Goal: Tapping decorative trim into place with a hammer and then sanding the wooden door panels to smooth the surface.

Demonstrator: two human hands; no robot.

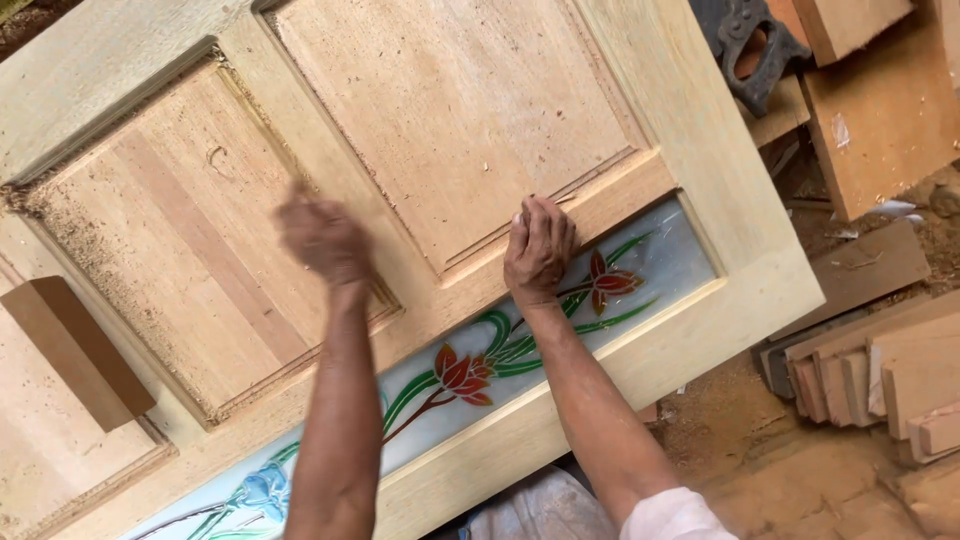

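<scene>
A pale wooden panelled door lies flat in front of me, with raised panels and a long glass strip painted with red flowers and green leaves. My left hand is blurred with motion over the edge of the left panel, fingers curled; I cannot tell whether it holds anything. My right hand rests on the rail between the middle panel and the glass, fingers pressed down on something small and pale, possibly sandpaper.
A brown wooden block lies on the door at the left. Sawdust gathers along the panel grooves. Off the door's right edge are stacked wood offcuts, planks and a dark metal tool on a dusty floor.
</scene>
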